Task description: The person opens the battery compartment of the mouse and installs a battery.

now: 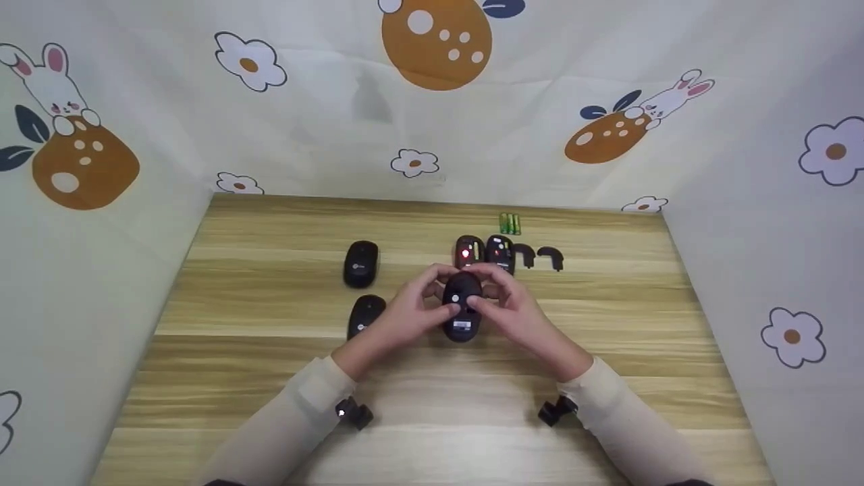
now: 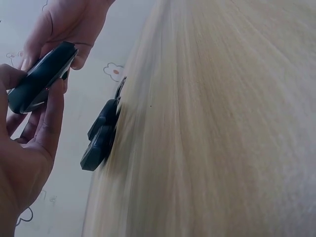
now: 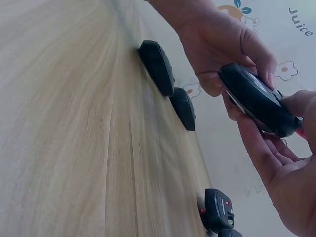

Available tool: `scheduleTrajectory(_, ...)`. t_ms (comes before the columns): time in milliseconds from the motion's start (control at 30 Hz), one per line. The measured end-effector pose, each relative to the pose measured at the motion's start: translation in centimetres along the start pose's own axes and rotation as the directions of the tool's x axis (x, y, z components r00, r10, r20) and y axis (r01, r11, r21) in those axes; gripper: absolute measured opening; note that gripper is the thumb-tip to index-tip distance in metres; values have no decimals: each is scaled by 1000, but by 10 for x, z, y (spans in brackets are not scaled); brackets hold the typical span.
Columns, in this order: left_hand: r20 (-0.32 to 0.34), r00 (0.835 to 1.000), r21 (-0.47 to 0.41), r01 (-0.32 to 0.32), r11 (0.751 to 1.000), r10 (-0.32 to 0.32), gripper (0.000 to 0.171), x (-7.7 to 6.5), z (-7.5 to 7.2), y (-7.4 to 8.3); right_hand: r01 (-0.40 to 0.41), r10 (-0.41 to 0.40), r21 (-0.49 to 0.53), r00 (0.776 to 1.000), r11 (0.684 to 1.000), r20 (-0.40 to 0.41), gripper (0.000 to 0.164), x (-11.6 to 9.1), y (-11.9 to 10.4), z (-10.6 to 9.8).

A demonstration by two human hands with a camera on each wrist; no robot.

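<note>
Left hand (image 1: pixel 413 307) and right hand (image 1: pixel 516 307) pinch an upturned black mouse (image 1: pixel 462 334) between them.
Head view: both thumbs rest on its underside; beyond lie two lit mice (image 1: pixel 501 253), green batteries (image 1: pixel 510 224) and curved black pieces (image 1: pixel 555 255). Left wrist view: curled fingers hold it clear of the table (image 2: pixel 207 128). Right wrist view: it tilts between both hands. The step seems to be thumb work on the underside; the next move likely calls for a steady grip.

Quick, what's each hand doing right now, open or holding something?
Left hand: holding the black mouse, thumb on its underside.
Right hand: holding the same mouse, thumb also on the underside.
</note>
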State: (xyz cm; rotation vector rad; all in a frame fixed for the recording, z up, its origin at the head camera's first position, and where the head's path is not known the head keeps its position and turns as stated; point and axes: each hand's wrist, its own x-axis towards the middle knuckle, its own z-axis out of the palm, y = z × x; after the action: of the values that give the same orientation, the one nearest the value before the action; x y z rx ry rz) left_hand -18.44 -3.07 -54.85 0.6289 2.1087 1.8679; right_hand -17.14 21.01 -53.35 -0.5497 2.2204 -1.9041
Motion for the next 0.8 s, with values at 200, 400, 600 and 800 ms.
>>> scheduleTrajectory(200, 7, 1000, 17, 16, 1000, -16, 53, 0, -1, 1, 124, -130, -120, 990, 985, -47, 48, 2, 4, -1)
scheduleTrajectory(400, 17, 999, 46, 39, 998, -40, 56, 0, 0, 0, 267, -294, -212, 949, 940, -111, 42, 5, 8, -4)
scheduleTrajectory(600, 37, 999, 44, 19, 999, -21, 55, 2, 4, -1, 253, -278, -159, 947, 954, -162, 42, 5, 5, -7)
scheduleTrajectory(800, 44, 999, 57, 15, 998, -18, 53, 2, 5, -1, 251, -267, -99, 944, 963, -194, 48, 5, 6, -11)
